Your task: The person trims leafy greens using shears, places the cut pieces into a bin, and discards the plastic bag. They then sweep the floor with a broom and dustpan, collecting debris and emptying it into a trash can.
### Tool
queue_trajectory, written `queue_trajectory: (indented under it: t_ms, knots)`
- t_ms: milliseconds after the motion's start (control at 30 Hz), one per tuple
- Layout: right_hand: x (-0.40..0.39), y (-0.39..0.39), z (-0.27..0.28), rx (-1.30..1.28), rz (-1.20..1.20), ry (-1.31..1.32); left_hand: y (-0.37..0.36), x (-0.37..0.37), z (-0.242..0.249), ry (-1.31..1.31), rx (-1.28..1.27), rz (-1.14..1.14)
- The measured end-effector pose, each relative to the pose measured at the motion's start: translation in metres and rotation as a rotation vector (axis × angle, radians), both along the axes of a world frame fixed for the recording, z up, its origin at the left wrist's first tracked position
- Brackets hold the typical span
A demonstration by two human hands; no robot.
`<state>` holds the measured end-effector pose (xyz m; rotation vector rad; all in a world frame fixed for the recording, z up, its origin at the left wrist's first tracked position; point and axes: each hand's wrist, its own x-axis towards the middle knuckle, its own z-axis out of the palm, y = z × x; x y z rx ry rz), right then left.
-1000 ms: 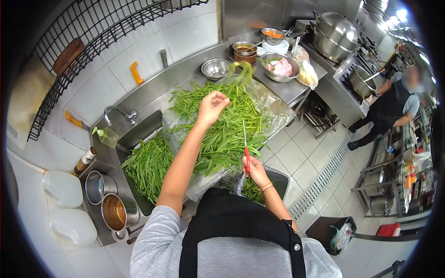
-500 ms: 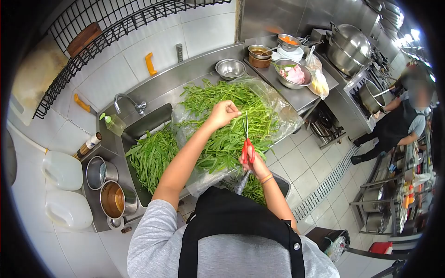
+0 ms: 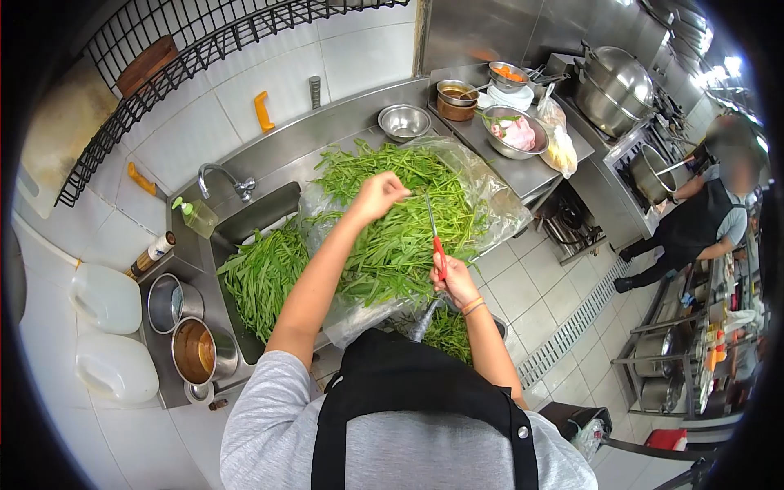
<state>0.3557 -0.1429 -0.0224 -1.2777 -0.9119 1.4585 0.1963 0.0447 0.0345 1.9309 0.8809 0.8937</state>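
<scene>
Leafy greens (image 3: 392,253) lie heaped on a clear plastic sheet (image 3: 502,204) in front of me. Above the heap, my left hand (image 3: 382,196) has its fingers pinched together; what they hold, if anything, is too small to name. My right hand (image 3: 454,280) is wrapped round the red handles of the scissors (image 3: 438,245). The blades point up and away over the greens, close together, with their tips a little right of my left fingertips. More greens (image 3: 265,282) fill the sink at the left, and others (image 3: 447,333) sit lower down below my right hand.
A faucet (image 3: 224,181) and soap bottle (image 3: 196,219) stand by the sink. Pots (image 3: 204,351) and white jugs (image 3: 117,367) are at the left. An empty steel bowl (image 3: 404,122) and a bowl of meat (image 3: 516,135) sit beyond the greens. A co-worker (image 3: 702,212) stands at the right.
My left hand has shifted slightly left, away from the scissors. My right hand has turned and moved slightly right, and the scissor handles and blades are closer together.
</scene>
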Motion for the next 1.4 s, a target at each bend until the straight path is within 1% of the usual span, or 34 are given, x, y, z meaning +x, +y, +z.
queue_trajectory:
  t_ms: [33, 67, 100, 133, 200, 233, 267, 300, 333, 367, 400, 467, 500, 567, 600, 667, 700, 733, 800, 867, 900, 933, 1000, 1067, 1100, 1167, 1200, 1233, 1267, 1333, 1400]
  knots:
    - [0.004, -0.003, -0.002, 0.004, 0.004, -0.002, 0.005, -0.006, 0.004, -0.054, -0.04, 0.142]
    - [0.006, -0.01, -0.005, -0.085, -0.024, 0.081, 0.009, -0.013, 0.007, -0.107, -0.082, 0.282]
    - [0.008, -0.016, -0.009, -0.175, -0.053, 0.166, 0.016, -0.024, 0.01, 0.014, -0.019, 0.356]
    - [0.007, -0.02, -0.014, -0.176, -0.054, 0.168, 0.015, -0.026, 0.006, 0.016, -0.019, 0.354]
    - [0.008, -0.024, -0.025, -0.23, -0.05, 0.11, 0.002, -0.03, -0.002, 0.131, 0.095, 0.359]
    - [0.006, -0.025, -0.03, -0.224, -0.032, 0.104, -0.017, -0.029, 0.007, 0.247, 0.007, 0.274]
    - [0.007, -0.025, -0.034, -0.224, -0.032, 0.105, -0.024, -0.024, -0.006, 0.334, -0.018, 0.138]
    - [0.006, -0.026, -0.034, -0.274, 0.022, 0.097, -0.035, -0.018, -0.019, 0.365, -0.015, 0.061]
    - [0.005, -0.026, -0.034, -0.323, 0.075, 0.09, -0.039, -0.012, -0.046, 0.324, 0.038, -0.009]
    - [0.005, -0.025, -0.038, -0.349, 0.063, 0.134, -0.049, -0.005, -0.05, 0.392, 0.044, -0.024]
    - [0.005, -0.023, -0.037, -0.349, 0.061, 0.135, -0.056, 0.003, -0.056, 0.406, 0.117, 0.008]
    - [0.004, -0.021, -0.034, -0.345, -0.215, 0.061, -0.068, 0.015, -0.056, 0.508, 0.295, 0.143]
    - [0.006, -0.021, -0.033, -0.346, -0.263, 0.158, -0.068, 0.017, -0.055, 0.507, 0.296, 0.14]
    - [0.009, -0.027, -0.032, -0.314, -0.236, 0.114, -0.066, 0.022, -0.052, 0.624, 0.236, 0.089]
    - [0.01, -0.03, -0.029, -0.282, -0.208, 0.072, -0.063, 0.023, -0.055, 0.621, 0.24, 0.087]
    - [0.014, -0.037, -0.029, -0.276, -0.176, 0.083, -0.055, 0.021, -0.066, 0.546, 0.25, 0.097]
    - [0.015, -0.042, -0.03, -0.258, -0.106, 0.133, -0.055, 0.018, -0.059, 0.457, 0.223, 0.111]
    - [0.015, -0.046, -0.031, -0.24, -0.036, 0.185, -0.053, 0.013, -0.056, 0.457, 0.226, 0.103]
    - [0.014, -0.052, -0.034, -0.252, -0.03, 0.218, -0.048, 0.002, -0.049, 0.283, 0.263, 0.085]
    - [0.011, -0.058, -0.026, -0.247, 0.112, 0.369, -0.052, -0.008, -0.03, 0.286, 0.233, 0.078]
    - [0.01, -0.057, -0.027, -0.249, 0.137, 0.344, -0.053, -0.014, -0.026, 0.287, 0.195, 0.064]
    - [0.009, -0.055, -0.027, -0.249, 0.138, 0.346, -0.053, -0.019, -0.023, 0.288, 0.159, 0.053]
    - [0.007, -0.049, -0.025, -0.231, 0.136, 0.302, -0.054, -0.025, -0.023, 0.3, 0.165, 0.056]
    - [0.006, -0.038, -0.025, -0.241, 0.145, 0.285, -0.055, -0.031, -0.025, 0.295, 0.185, -0.012]
    - [0.006, -0.033, -0.025, -0.249, 0.149, 0.266, -0.055, -0.033, -0.026, 0.297, 0.183, -0.007]
    - [0.004, -0.026, -0.026, -0.232, 0.161, 0.253, -0.056, -0.037, -0.026, 0.266, 0.118, -0.044]
    - [0.003, -0.023, -0.027, -0.21, 0.168, 0.238, -0.053, -0.041, -0.028, 0.265, 0.118, -0.037]
    - [0.004, -0.021, -0.029, -0.203, 0.175, 0.293, -0.049, -0.045, -0.032, 0.246, 0.058, -0.031]
    - [0.004, -0.02, -0.032, -0.204, 0.182, 0.29, -0.045, -0.05, -0.037, 0.226, -0.002, -0.025]
    - [0.005, -0.02, -0.039, -0.224, 0.206, 0.28, -0.038, -0.061, -0.052, 0.241, 0.036, -0.007]
    - [0.007, -0.022, -0.038, -0.229, 0.202, 0.299, -0.035, -0.068, -0.065, 0.109, 0.024, 0.16]
